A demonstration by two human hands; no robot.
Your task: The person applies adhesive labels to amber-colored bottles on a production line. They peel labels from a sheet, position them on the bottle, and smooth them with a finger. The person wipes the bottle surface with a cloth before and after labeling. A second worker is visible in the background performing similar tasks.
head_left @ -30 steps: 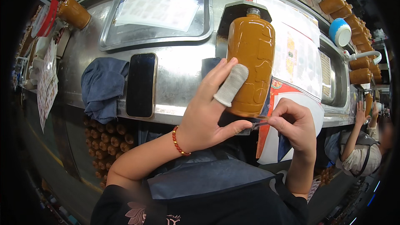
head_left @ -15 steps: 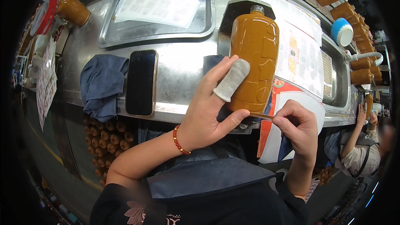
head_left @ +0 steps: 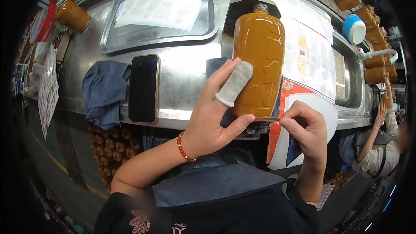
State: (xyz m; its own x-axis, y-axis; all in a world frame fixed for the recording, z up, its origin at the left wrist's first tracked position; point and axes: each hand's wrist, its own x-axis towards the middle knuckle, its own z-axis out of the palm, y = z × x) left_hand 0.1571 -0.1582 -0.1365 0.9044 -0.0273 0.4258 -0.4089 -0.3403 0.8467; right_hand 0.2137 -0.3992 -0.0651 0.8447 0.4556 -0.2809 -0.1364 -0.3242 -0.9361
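A glossy amber-brown bottle [head_left: 260, 58] with raised shapes lies on the metal bench, its threaded neck pointing away from me. My left hand [head_left: 208, 119] grips its lower left side, the thumb at the base. A grey knitted sleeve [head_left: 235, 84] covers one finger of that hand and rests on the bottle. At the bottle's lower right, thumb and forefinger of my right hand [head_left: 305, 132] pinch the end of a thin brownish strip [head_left: 268, 119] along the base edge. A dark angular block [head_left: 229, 19] sits behind the neck.
Left of the bottle are a dark phone [head_left: 144, 89], a blue cloth [head_left: 105, 89] and a metal tray [head_left: 158, 41] with paper sheets. Printed sheets [head_left: 320, 69] lie to the right, near a sink [head_left: 353, 95]. More brown bottles [head_left: 73, 16] stand around. A co-worker [head_left: 377, 147] is far right.
The view has shifted slightly, so the bench things and bottle sit a little further left. Both hands keep their grips. The co-worker's arms have changed position.
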